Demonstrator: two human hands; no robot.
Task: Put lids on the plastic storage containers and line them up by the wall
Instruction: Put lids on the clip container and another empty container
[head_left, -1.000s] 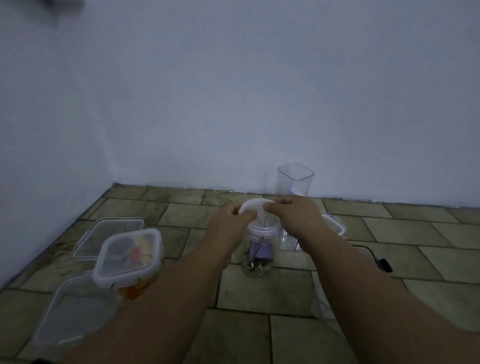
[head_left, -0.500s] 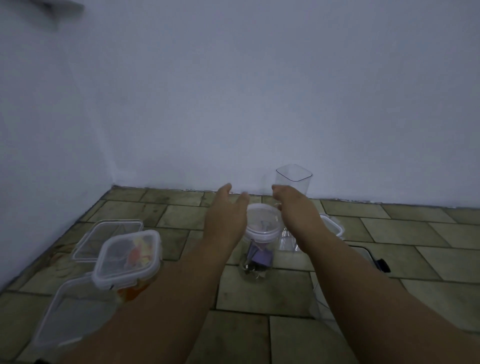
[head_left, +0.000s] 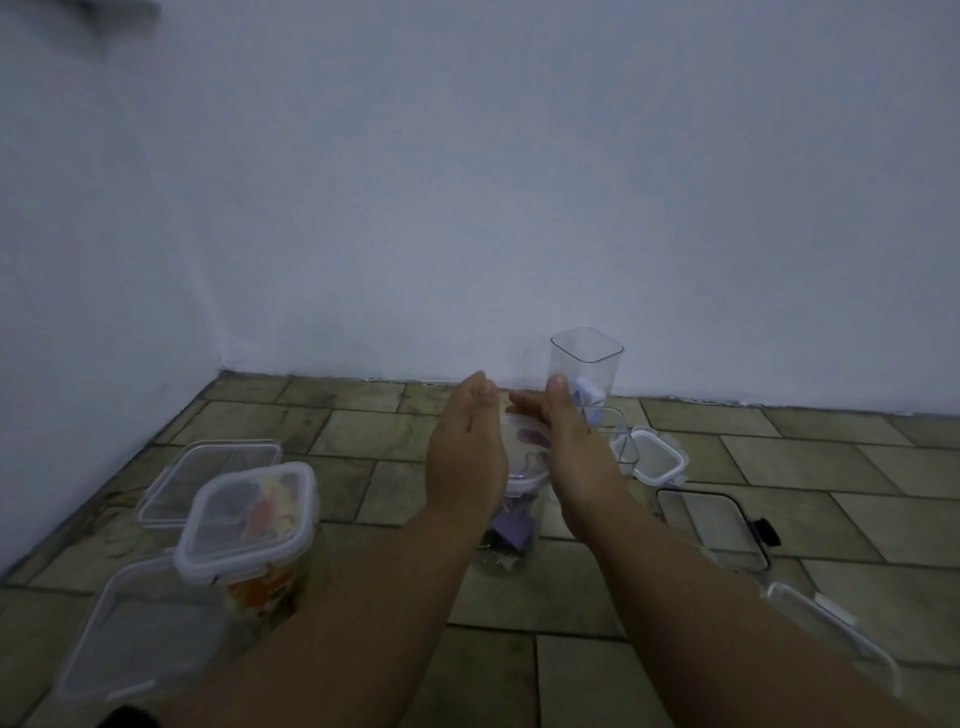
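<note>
I am holding my left hand (head_left: 465, 457) and right hand (head_left: 571, 457) flat-fingered, gripping nothing, either side of the lidded jar (head_left: 511, 535). The box (head_left: 249, 519) at eight o'clock is wearing its lid; the tub (head_left: 587, 358) at one o'clock is standing open, awaiting one.

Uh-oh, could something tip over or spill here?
Maybe. The tall container has no lid and stands just behind the right hand; a push forward could tip it. The left hand and the right hand flank the round jar with straight fingers, so lifting it that way might let it slip. Its lid may not be pressed fully down; I cannot tell.
</note>
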